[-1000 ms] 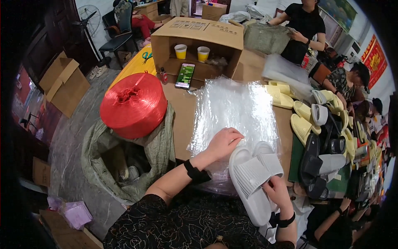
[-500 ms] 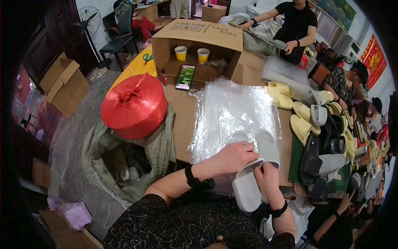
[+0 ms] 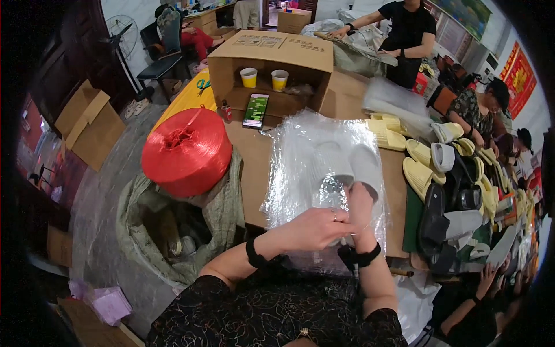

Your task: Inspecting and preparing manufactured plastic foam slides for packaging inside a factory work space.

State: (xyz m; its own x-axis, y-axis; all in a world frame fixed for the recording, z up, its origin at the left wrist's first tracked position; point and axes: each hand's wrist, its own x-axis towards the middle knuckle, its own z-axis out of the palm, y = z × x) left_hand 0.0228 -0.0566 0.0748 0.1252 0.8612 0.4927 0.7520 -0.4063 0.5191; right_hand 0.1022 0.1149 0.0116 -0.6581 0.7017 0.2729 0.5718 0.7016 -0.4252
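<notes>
At the far left, flattened brown cardboard boxes (image 3: 87,124) lie on the floor. Next comes a large round spool of red plastic twine (image 3: 188,151), sitting on top of an open grey-green woven sack (image 3: 222,211) beside the brown desk (image 3: 254,173).

The left hand (image 3: 315,228) is closed on the near edge of a clear crinkled plastic bag (image 3: 315,156) at the bag's mouth, pinching the film. The right hand (image 3: 359,203) is just beside it, touching it, and reaches into the bag, its fingers narrow against the heels of a pair of white foam slippers (image 3: 347,162). The slippers lie inside the bag, straight ahead of both hands, side by side, long axis running away from the person with toes farthest off. The right hand is the nearer to them.

Beyond the bag an open brown cardboard box (image 3: 272,63) lies on its side; in it stand two small yellow paper cups (image 3: 263,78), and a smartphone with a lit green screen (image 3: 255,110) leans at its mouth.

To the right, pale yellow slippers (image 3: 404,150) and darker ones (image 3: 451,202) are heaped along the desk's edge, where other people work.
</notes>
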